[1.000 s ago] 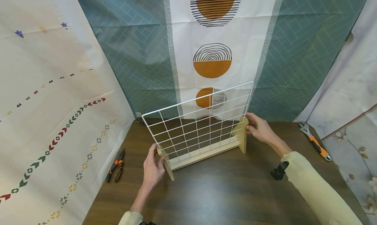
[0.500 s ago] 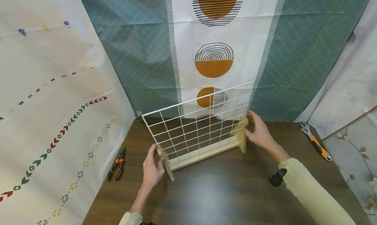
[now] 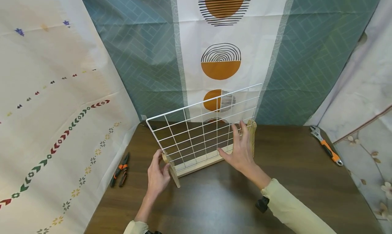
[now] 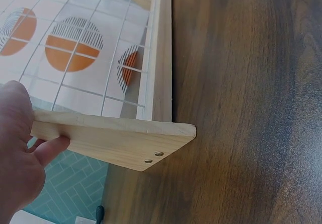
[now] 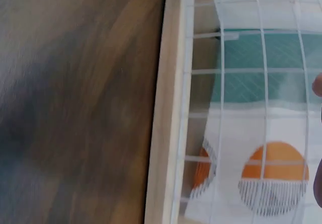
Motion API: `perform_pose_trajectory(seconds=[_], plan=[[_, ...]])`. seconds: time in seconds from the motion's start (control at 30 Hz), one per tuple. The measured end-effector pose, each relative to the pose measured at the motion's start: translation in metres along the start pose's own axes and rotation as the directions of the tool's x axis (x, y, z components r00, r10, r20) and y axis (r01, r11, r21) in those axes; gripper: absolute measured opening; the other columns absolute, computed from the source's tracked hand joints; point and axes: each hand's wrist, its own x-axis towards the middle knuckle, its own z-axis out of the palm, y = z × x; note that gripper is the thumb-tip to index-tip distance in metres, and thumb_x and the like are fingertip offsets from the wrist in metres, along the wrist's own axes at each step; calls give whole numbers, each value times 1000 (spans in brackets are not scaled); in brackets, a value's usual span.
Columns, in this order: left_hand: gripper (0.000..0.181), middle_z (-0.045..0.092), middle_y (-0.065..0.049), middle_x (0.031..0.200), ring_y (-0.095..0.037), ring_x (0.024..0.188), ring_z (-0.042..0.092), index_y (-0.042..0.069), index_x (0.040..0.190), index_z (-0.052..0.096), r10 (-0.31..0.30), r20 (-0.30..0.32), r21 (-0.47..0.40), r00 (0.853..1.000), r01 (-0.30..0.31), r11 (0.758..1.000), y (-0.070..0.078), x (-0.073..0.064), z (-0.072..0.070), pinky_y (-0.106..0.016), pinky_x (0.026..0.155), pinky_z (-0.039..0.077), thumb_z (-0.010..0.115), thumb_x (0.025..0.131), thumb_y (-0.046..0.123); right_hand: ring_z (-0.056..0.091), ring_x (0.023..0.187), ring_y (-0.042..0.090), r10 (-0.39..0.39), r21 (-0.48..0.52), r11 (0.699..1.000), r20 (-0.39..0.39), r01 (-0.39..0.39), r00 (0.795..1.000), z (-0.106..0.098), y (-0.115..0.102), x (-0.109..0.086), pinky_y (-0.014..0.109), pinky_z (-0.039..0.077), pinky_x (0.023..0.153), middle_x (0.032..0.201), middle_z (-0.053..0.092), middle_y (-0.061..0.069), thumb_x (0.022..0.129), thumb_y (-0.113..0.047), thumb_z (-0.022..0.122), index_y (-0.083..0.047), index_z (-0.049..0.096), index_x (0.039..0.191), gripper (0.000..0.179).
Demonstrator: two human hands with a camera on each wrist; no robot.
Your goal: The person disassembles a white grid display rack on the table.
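A white wire grid (image 3: 183,108) stands leaning back in a pale wooden stand on the table. The stand has a long base board (image 3: 199,165), a left end panel (image 4: 110,136) and a right end panel (image 3: 252,133). Two metal fastener heads (image 4: 159,154) show on the left panel's outer face. My left hand (image 3: 157,176) grips that panel's upper edge, its thumb and fingers on opposite sides. In front of the grid's right half, my right hand (image 3: 242,154) is raised with fingers spread, holding nothing. Whether its fingertips touch the wires I cannot tell.
Orange-and-black pliers (image 3: 125,169) lie at the table's left. An adjustable wrench (image 3: 327,146) with an orange-and-black handle lies near the right edge. Patterned cloths hang behind and at both sides of the brown table (image 3: 294,196).
My right hand has let go of the right end panel and moved left, in front of the grid. The left hand keeps its grip on the left panel.
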Motion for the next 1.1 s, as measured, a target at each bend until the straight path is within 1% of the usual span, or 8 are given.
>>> perform_pose_trajectory(seconds=[0.1,0.23,0.33,0.47,0.6,0.77,0.9,1.1], plan=[[70,61,-21,111,-44,105,65,-4,136,48,2,0,0,1000,-2,1000,-1,-1,0,-35,53,56,64,72,-28,29,133,54,3,-53,999,19,-2,1000,12,-9,-1,69,35,97,153,15,34,57,-34,96,5,29,149,120],[70,61,-21,112,-44,105,65,-4,136,47,0,1,2,1000,0,1000,-1,-1,1,-32,53,55,64,72,-28,26,135,53,17,-112,994,18,-15,1000,23,-16,2,70,34,98,154,11,34,53,-39,98,3,27,150,128],[69,61,-21,112,-44,105,65,-4,135,48,0,-2,4,1000,0,1000,-2,-1,1,-30,54,55,64,72,-28,23,139,52,26,-157,987,9,-25,1000,29,-20,7,70,33,101,153,11,34,52,-43,97,-1,25,151,130],[69,62,-22,112,-44,105,65,-4,135,48,0,-4,-3,1000,0,1000,-2,0,2,-33,57,57,63,72,-29,22,139,53,43,-192,980,-9,-44,999,34,-24,15,69,32,102,151,10,36,55,-48,95,-6,23,153,129],[69,61,-22,111,-43,106,65,-5,134,48,-1,-3,-14,1000,1,1000,-1,1,3,-38,60,58,63,72,-29,29,133,59,80,-181,980,-14,-81,997,38,-27,19,69,38,98,151,7,40,54,-44,97,-6,21,154,131],[71,62,-21,111,-41,106,65,-3,135,48,1,-12,-2,1000,-1,1000,-1,2,3,-42,62,58,63,71,-29,36,127,62,125,-176,977,19,-120,992,44,-33,24,68,42,94,151,5,42,55,-44,98,-7,15,156,137],[70,62,-21,112,-41,106,65,-3,135,48,3,-11,-7,1000,-3,1000,-1,1,3,-44,64,59,63,72,-29,34,127,63,143,-186,973,21,-136,990,50,-35,26,67,42,95,149,7,42,55,-44,98,-7,9,156,139],[69,61,-22,112,-44,106,64,-6,134,48,-9,-13,-16,1000,9,1000,-2,0,2,-43,64,59,63,72,-29,30,130,61,143,-188,972,-16,-143,990,57,-36,26,66,41,97,148,8,40,52,-41,100,-8,10,154,140]])
